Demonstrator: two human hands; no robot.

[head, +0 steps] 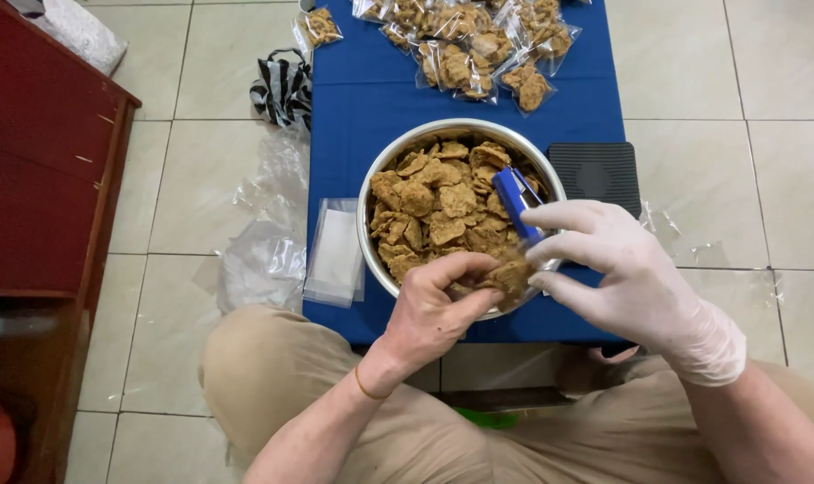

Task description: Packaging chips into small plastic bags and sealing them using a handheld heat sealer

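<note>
A steel bowl (pixel 398 152) full of brown crackers (pixel 438 202) stands on a low blue table (pixel 362 99). My bare left hand (pixel 434 309) and my gloved right hand (pixel 617 273) together hold a small clear bag of crackers (pixel 512 273) over the bowl's near rim. A blue stapler (pixel 517 202) lies on the crackers, just above my right fingers. Whether the right hand touches it is unclear.
Several filled cracker bags (pixel 478 45) lie at the table's far end. A stack of clear empty bags (pixel 335 251) rests at the table's left edge, a black scale (pixel 595 170) at the right. Crumpled plastic (pixel 263 260) and a striped cloth (pixel 281 90) lie on the tiled floor. A red cabinet (pixel 39 179) stands left.
</note>
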